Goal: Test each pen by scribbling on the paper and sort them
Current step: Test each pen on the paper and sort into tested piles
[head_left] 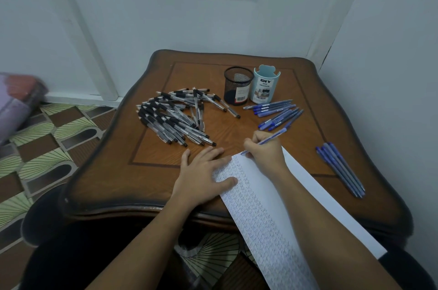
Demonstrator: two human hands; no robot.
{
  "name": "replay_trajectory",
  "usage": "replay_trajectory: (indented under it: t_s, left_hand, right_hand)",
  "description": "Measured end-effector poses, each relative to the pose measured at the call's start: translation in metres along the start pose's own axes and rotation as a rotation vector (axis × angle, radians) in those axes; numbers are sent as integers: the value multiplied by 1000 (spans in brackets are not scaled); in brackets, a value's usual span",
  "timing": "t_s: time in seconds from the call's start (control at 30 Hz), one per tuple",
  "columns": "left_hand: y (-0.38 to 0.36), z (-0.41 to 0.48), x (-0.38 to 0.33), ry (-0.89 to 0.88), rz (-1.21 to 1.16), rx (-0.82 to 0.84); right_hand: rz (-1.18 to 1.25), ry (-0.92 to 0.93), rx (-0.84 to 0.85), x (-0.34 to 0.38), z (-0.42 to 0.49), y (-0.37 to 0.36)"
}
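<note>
Pens (175, 119) with black grips lay heaped toward the surface's left edge, the left hand (201, 176) pressed the paper (260, 214) flat with spread fingers at the near edge, and the fingers of the right hand (265, 150) pinched a blue pen (272, 138), probably best scribbled lightly on bare paper.

A long white paper sheet (279, 206), its left part filled with rows of small scribbles and its right strip blank, runs slantwise from mid-table out over the table's near edge. A slim blue stick pen (272, 138) stands tilted in the right hand (265, 154), tip on the sheet's far end. A heap of clear pens with black grips (170, 116) lies left of centre. A fan of blue pens (277, 112) lies toward the far right corner. Several more blue pens (341, 169) lie side by side along the right edge.
</note>
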State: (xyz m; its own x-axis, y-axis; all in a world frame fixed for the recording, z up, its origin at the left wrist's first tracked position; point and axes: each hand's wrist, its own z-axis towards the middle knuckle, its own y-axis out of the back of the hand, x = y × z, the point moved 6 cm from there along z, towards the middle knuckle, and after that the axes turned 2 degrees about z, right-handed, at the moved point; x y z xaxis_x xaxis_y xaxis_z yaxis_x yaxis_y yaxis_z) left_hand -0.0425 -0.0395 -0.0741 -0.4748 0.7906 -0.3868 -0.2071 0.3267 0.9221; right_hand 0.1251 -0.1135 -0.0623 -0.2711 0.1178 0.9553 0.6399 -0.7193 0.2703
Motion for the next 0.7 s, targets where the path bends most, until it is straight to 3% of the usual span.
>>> replay_trajectory:
  t_s: [0.7]
  left_hand:
    - [1, -1, 0, 6, -12, 18]
  right_hand:
    - [-25, -20, 10, -1, 0, -1]
